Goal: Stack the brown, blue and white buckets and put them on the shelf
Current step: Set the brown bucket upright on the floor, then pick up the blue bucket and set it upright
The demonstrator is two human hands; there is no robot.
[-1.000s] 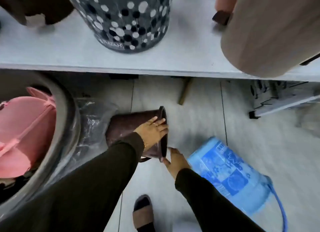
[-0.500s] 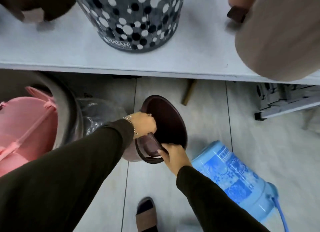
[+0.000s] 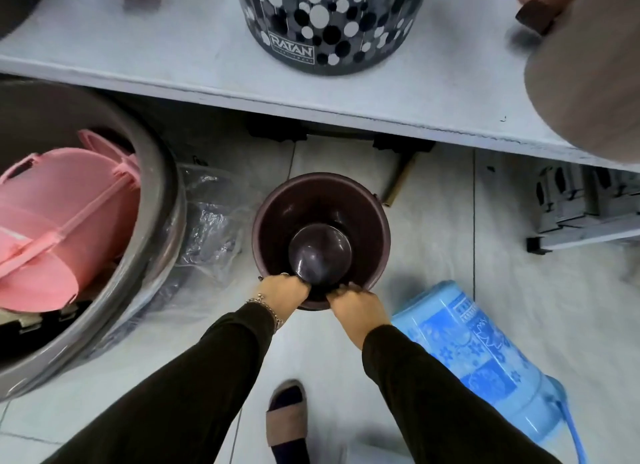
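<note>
Pale floor tiles (image 3: 433,242) run under a white shelf (image 3: 173,58) that spans the far side of the view, where a dotted bin (image 3: 329,24) already stands. On the floor just in front of that shelf the brown bucket (image 3: 367,207) sits upright, mouth up, with a small dark mug or scoop (image 3: 320,252) lying inside it. Upright is probably how it needs to be to take another bucket into it.

Both hands are at the bucket's near rim, close together. The left hand (image 3: 282,295) is curled shut over the rim on the left, and the right hand (image 3: 356,304) is closed over it just beside, fingers hooked inward; they seem to grip the rim, perhaps the folded handle too, though I cannot tell.

Near right, the blue bucket (image 3: 485,356) lies on its side on the tiles, apart from the right forearm, its handle trailing toward the near edge. No white bucket is in sight. At the left, a large grey tub (image 3: 152,221) holds pink plastic items (image 3: 59,221), with crumpled clear plastic (image 3: 207,228) between it and the brown bucket.
</note>
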